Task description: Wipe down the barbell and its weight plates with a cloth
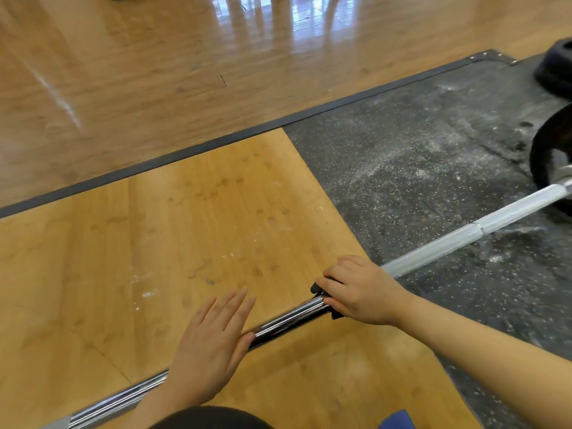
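Black cloth [322,297] wrapped round bar [288,320] mid-shaft, right hand [359,292] clamped over it; left hand [213,339] flat, fingers straight, steadying bar; bar lies on floor [154,243]; chalky section rightward and plate [551,156] likely still unwiped.

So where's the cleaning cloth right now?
In the head view, the black cloth is wrapped around the barbell shaft, gripped under the right hand, just right of the open left hand resting on the bar.
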`<state>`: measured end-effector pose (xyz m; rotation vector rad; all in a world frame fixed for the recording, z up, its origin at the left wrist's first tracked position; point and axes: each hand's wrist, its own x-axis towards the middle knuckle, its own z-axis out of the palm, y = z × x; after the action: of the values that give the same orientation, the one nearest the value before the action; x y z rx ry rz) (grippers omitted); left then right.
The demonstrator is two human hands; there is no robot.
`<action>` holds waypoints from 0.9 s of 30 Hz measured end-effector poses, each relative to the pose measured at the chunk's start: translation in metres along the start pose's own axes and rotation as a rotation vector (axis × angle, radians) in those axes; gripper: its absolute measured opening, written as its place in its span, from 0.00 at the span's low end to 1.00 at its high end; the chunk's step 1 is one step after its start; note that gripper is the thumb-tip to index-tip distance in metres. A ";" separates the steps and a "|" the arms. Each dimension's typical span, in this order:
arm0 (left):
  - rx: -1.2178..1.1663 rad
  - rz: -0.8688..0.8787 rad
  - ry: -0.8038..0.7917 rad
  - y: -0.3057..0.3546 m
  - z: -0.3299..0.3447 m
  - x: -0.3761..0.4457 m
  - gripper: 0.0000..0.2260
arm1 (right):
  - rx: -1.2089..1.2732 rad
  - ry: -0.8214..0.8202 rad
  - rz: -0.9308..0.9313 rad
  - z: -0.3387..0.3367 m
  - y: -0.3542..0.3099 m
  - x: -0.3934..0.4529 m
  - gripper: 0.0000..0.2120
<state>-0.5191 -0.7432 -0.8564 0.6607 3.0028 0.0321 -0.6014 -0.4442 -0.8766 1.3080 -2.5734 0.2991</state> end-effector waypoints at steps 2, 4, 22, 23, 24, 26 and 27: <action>0.017 0.144 0.016 0.015 0.001 0.016 0.25 | -0.030 0.021 0.006 -0.002 0.008 -0.007 0.17; 0.041 0.279 0.037 0.031 0.000 0.036 0.25 | -0.066 0.026 0.031 -0.005 0.020 -0.019 0.18; 0.126 0.382 0.011 0.083 0.021 0.089 0.30 | -0.140 0.196 0.199 -0.007 0.059 -0.074 0.19; 0.129 0.382 0.013 0.083 0.021 0.089 0.30 | -0.144 0.198 0.177 -0.009 0.063 -0.078 0.20; 0.130 0.381 0.013 0.083 0.021 0.089 0.30 | -0.145 0.194 0.161 -0.010 0.068 -0.081 0.20; 0.133 0.379 0.015 0.083 0.020 0.089 0.30 | -0.149 0.172 0.154 -0.014 0.079 -0.088 0.19; 0.135 0.380 0.014 0.083 0.020 0.089 0.30 | -0.154 0.160 0.163 -0.016 0.083 -0.090 0.19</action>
<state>-0.5636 -0.6301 -0.8784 1.2382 2.8623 -0.1487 -0.6157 -0.3225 -0.8945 0.9835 -2.5154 0.2196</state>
